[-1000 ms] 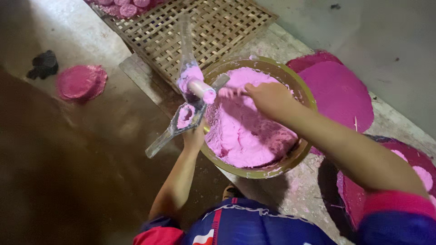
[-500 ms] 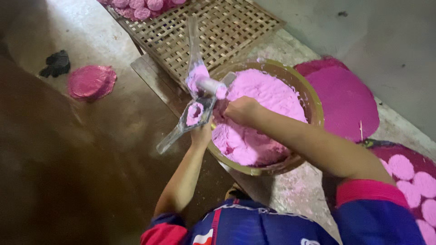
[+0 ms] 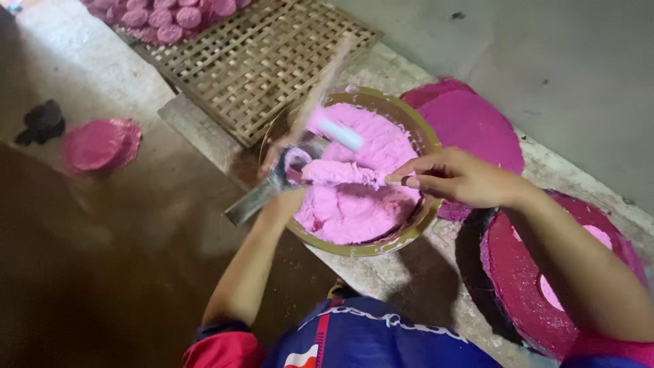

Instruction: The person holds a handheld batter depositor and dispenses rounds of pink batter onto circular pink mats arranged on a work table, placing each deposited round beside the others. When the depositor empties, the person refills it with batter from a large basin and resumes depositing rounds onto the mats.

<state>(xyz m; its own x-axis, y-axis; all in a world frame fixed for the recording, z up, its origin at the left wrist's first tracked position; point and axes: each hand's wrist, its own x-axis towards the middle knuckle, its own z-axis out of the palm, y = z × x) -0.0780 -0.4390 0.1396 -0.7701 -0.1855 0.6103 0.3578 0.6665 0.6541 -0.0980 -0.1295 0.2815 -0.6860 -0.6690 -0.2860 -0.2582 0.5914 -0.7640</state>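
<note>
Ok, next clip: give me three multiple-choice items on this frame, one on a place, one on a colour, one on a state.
1. Where does the woven lattice tray lie?
A. Beyond the bowl, toward the top of the view
B. Inside the bowl
C. Under the person's right arm

2. What colour is the paste in the bowl?
A. White
B. Pink
C. Green

3. What is the left hand doing?
A. Resting flat on the floor
B. Lying open and free of any tool
C. Gripping a metal mould tool at the bowl's rim

Answers:
1. A: the lattice sits past the bowl's far rim, with pink discs at its far end.
2. B: the mass filling the bowl is plainly pink.
3. C: the fingers wrap the tool's metal handle, while the right hand pinches at paste over the bowl.
</note>
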